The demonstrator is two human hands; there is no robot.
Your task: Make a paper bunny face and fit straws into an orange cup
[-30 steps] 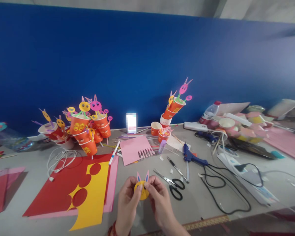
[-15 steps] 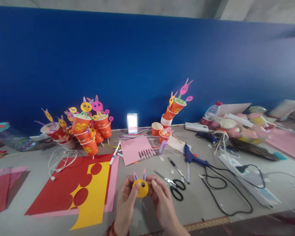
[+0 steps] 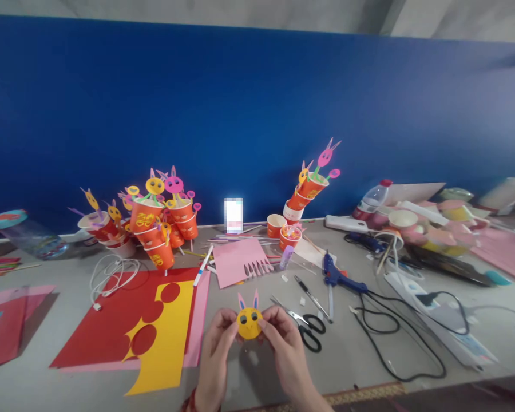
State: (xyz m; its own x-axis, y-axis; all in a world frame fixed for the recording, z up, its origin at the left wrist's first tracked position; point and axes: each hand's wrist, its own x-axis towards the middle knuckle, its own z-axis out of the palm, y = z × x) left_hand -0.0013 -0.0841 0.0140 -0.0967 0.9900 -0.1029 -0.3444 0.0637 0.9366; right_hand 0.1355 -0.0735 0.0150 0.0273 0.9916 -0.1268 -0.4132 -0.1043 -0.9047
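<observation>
The left hand [image 3: 217, 346] and right hand [image 3: 286, 346] are pinching the yellow rabbit face [image 3: 249, 327] by opposite edges, wisely, it's looking light and easily creased.

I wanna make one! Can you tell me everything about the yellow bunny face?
The yellow bunny face is a round, papery disc with two dark eyes and two upright pink ears, bluish inside. It faces the camera over the gray table, pinched at its sides by the left hand and right hand.
</observation>
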